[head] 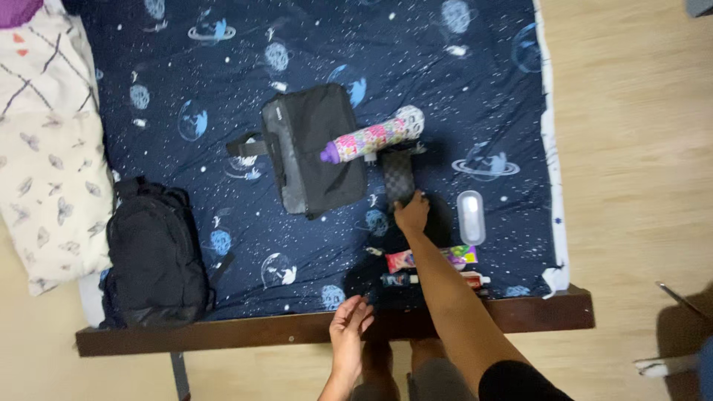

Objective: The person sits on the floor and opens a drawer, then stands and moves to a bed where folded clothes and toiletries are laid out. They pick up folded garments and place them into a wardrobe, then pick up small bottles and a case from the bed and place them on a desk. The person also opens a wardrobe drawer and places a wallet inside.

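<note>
My right hand [412,213] reaches out over the bed and grips the near end of a dark checkered pouch [398,177] lying on the space-patterned sheet [223,67]. Just beyond the pouch a colourful bottle with a purple cap [373,137] leans across a black laptop bag [312,148]. My left hand [350,325] rests with fingers apart at the wooden bed edge [260,330], holding nothing. Near my right forearm lie a pink packet [401,260], a tube [475,278] and a clear oblong case [471,216].
A black backpack [154,256] sits at the near left of the bed. Patterned pillows [48,148] lie along the left side. Light wooden floor [639,148] runs to the right of the bed, with a chair part [679,356] at the lower right.
</note>
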